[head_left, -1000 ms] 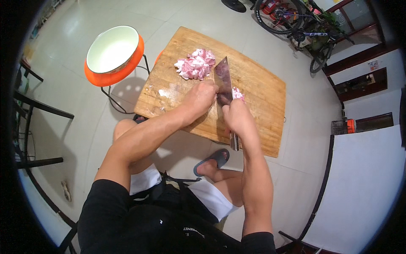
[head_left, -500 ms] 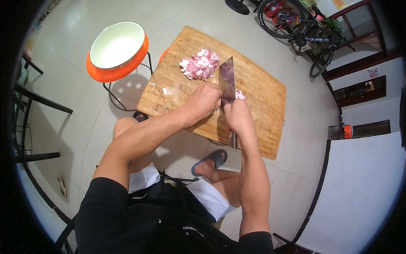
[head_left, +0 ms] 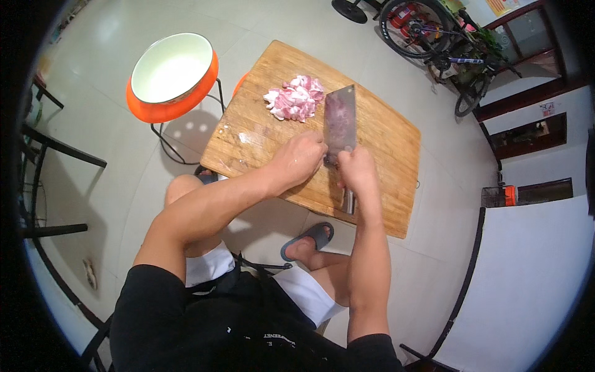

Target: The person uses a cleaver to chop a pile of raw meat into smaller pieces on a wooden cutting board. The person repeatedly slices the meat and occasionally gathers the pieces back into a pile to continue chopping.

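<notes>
A large wooden cutting board (head_left: 384, 136) lies in front of me. My right hand (head_left: 356, 175) grips the handle of a wide cleaver (head_left: 340, 123), whose blade lies tilted over the board's middle. Just left of the blade my left hand (head_left: 302, 157) rests with curled fingers on the board; whatever is under it is hidden. A heap of pink cut meat (head_left: 294, 98) sits at the board's far left part, just beyond the blade.
A white bowl (head_left: 170, 68) sits on an orange stool (head_left: 162, 110) to the left of the board. Dark chair frames (head_left: 46, 149) stand at the far left. A bicycle (head_left: 437, 43) leans at the upper right. My sandalled foot (head_left: 307, 239) shows under the board.
The cleaver's flat side has tipped up so the blade's broad face now shows. Both hands stay close together at the board's middle; the view has shifted a little.
</notes>
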Tool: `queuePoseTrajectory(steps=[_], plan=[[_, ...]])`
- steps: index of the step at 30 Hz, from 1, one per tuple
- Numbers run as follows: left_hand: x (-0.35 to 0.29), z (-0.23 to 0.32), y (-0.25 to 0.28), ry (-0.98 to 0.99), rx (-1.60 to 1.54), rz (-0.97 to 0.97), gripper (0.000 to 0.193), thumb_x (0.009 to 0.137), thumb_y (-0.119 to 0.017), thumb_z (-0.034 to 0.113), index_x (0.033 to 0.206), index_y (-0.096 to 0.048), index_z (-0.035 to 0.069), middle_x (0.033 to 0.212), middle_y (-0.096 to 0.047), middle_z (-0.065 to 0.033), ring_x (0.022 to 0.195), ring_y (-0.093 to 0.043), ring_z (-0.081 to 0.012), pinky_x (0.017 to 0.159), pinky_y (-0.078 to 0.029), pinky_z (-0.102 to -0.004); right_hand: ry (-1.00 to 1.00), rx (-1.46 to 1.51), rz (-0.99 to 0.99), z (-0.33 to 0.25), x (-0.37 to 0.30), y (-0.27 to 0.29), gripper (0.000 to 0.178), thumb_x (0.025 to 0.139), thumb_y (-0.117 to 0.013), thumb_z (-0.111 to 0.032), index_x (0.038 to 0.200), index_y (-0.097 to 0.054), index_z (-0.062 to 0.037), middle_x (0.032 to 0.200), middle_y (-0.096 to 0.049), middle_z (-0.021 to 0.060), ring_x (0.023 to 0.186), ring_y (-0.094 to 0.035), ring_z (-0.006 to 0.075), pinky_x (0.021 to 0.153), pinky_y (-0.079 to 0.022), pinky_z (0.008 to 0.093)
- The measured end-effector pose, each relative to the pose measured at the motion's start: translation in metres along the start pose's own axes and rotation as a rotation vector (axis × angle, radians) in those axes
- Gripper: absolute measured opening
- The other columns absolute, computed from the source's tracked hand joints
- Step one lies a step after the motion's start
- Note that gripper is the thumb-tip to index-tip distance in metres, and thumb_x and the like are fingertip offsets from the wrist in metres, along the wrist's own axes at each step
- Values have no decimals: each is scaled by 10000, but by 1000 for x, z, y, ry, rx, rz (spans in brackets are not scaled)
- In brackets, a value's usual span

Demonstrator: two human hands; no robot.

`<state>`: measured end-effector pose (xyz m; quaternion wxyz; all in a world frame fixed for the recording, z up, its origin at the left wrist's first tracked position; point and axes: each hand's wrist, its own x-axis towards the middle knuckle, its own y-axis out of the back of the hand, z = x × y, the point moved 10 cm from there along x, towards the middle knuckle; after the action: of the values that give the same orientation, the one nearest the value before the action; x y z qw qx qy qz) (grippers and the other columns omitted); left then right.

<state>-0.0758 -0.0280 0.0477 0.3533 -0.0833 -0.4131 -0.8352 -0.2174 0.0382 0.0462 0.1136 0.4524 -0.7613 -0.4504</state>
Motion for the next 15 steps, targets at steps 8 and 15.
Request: queuePoseTrajectory(steps=[8, 15], plan=[[2, -21, 14, 21, -183, -102, 196, 956, -735, 58, 1143, -762, 8, 1081, -751, -181, 1062, -707, -411, 932, -573, -480, -79, 456, 12, 35, 6, 13, 205, 968, -529, -92, 899, -679, 30, 625, -638, 73, 444, -581, 151, 435, -468, 352], [5, -15, 20, 38, -24, -112, 169, 930, -779, 104, 1084, -779, 35, 1009, -735, -158, 1000, -712, -393, 876, -575, -489, 28, 210, 109, 3, -32, 42, 234, 988, -563, -163, 980, -678, 41, 675, -675, 176, 568, -672, 332, 570, -539, 451]])
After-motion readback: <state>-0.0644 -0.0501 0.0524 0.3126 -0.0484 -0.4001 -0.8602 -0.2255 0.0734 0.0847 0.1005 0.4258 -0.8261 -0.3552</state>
